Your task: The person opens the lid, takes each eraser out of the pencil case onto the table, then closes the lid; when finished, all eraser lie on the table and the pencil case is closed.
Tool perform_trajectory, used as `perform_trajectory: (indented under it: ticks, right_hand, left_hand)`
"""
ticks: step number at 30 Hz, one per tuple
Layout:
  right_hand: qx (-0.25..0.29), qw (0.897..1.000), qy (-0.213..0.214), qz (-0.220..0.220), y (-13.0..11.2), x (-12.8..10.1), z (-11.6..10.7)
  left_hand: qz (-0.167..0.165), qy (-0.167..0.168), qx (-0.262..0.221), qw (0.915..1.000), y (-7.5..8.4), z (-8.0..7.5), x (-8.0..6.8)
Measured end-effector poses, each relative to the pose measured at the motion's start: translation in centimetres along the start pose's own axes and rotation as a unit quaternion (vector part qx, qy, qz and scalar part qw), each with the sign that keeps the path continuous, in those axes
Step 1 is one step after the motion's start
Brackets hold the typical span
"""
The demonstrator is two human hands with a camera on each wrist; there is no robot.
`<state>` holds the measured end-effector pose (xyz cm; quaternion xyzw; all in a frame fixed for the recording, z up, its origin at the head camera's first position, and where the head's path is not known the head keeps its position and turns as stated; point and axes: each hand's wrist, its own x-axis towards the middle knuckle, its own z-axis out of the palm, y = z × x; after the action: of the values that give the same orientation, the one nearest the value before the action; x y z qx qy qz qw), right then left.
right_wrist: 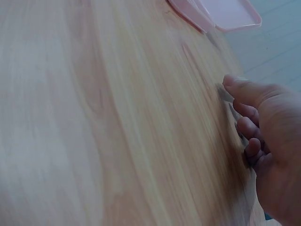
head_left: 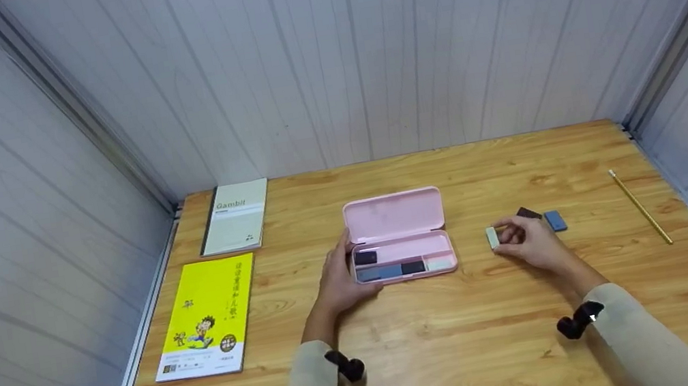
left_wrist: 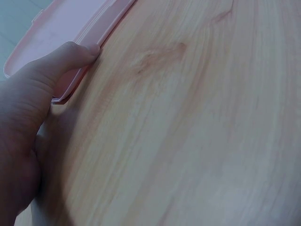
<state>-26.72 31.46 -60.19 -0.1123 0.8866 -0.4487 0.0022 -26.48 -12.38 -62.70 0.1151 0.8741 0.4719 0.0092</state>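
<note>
A pink pencil case (head_left: 408,250) stands with its lid raised at the middle of the table. My left hand (head_left: 339,281) grips its left end, the thumb lying along the front edge; in the left wrist view the thumb presses on that rim. Inside, a black eraser (head_left: 365,258) sits at the left of the back compartment. Blue-grey blocks (head_left: 381,273), a black one (head_left: 412,268) and a white one (head_left: 439,264) line the front. To the right of the case, my right hand (head_left: 537,246) pinches a whitish eraser (head_left: 492,238) between thumb and fingers, held on end close over the table.
Beyond the right hand lie a dark eraser (head_left: 529,213), partly hidden, and a blue eraser (head_left: 555,220). A yellow pencil (head_left: 642,208) rests farther right. At the left are a yellow book (head_left: 205,318) and a pale notebook (head_left: 236,217). Panel walls (head_left: 356,53) enclose the table.
</note>
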Motion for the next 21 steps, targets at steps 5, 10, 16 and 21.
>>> perform_trajectory:
  ticks: [5, 10, 16, 21]
  right_hand:
    - [-0.006, 1.000, -0.009, 0.004, 0.08, -0.04, -0.01]
    - [-0.019, 1.000, -0.005, 0.000, 0.15, -0.09, 0.01]
    - [-0.018, 1.000, -0.005, -0.006, -0.05, -0.17, -0.11]
    - [-0.011, 1.000, -0.011, -0.005, -0.32, 0.05, -0.32]
  left_hand:
    - [-0.001, 0.000, -0.001, 1.0000, -0.07, 0.05, 0.01]
    - [-0.009, -0.004, -0.005, 0.9999, 0.17, -0.04, -0.07]
    - [-0.002, -0.003, -0.007, 1.0000, 0.26, -0.10, -0.11]
    - [0.000, -0.006, -0.003, 1.0000, 0.17, -0.14, -0.06]
